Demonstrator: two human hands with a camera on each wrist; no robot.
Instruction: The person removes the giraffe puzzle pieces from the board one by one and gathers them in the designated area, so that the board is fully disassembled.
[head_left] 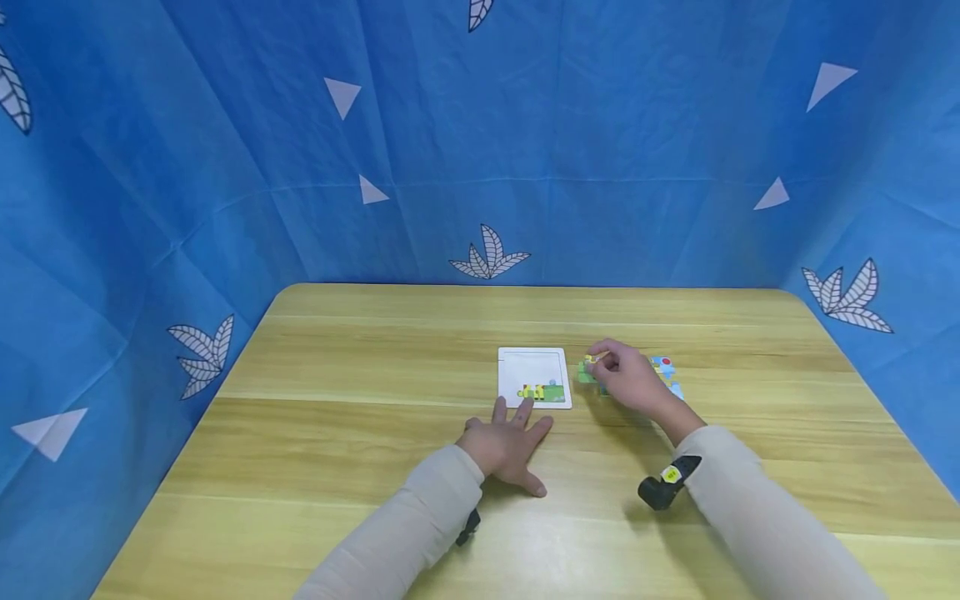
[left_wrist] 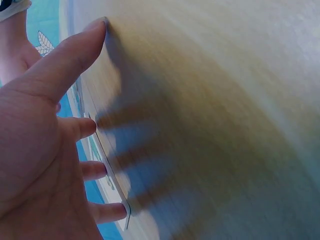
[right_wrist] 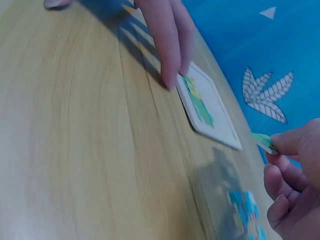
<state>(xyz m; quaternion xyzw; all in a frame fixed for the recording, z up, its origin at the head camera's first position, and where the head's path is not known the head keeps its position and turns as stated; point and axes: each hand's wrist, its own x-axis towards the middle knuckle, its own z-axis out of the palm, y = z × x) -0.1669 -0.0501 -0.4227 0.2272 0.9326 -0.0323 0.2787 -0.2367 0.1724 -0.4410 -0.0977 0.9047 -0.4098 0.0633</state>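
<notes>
A white puzzle tray (head_left: 521,367) lies on the table, with joined green and yellow puzzle pieces (head_left: 553,393) along its near edge. My left hand (head_left: 507,450) is spread flat, its fingertips at that near edge. To the right of the tray, my right hand (head_left: 633,383) pinches a green puzzle piece (right_wrist: 262,142) between thumb and forefinger. In the right wrist view this piece is held tilted above the table. Beneath and beside the right hand lie loose blue puzzle pieces (right_wrist: 245,210), partly hidden by it in the head view.
The wood-grained table (head_left: 360,358) extends to both sides and toward me. A blue patterned curtain (head_left: 420,125) hangs behind the table and along both sides. A black wrist camera (head_left: 662,492) is strapped at the right sleeve.
</notes>
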